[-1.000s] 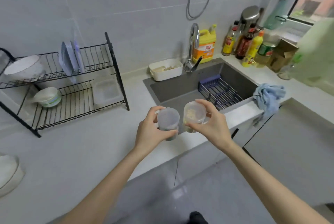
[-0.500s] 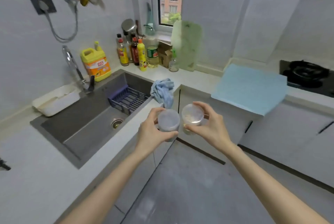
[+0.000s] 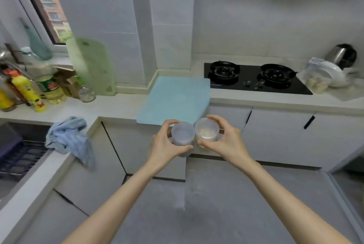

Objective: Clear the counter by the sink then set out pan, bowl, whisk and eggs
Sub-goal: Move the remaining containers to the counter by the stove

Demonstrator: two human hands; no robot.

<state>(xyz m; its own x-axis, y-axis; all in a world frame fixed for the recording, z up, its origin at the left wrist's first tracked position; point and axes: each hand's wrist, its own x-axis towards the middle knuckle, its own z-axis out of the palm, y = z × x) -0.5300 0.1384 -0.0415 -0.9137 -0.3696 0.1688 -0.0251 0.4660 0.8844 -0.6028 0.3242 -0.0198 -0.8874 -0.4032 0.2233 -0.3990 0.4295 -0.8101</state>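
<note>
Gripping tubs [image 3: 182, 134] [image 3: 206, 130]: L hand [image 3: 165, 145], R hand [image 3: 226, 141].

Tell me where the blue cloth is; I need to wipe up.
In the head view the blue cloth hangs at left, draped over the counter edge beside the sink.

pale blue mat [image 3: 174, 99], light green cutting board [image 3: 92, 66], blue striped cloth [image 3: 69, 137], black hob [image 3: 254, 80]

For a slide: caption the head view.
Left hand holds grey tub, right hand cream tub, facing blue mat.
</note>
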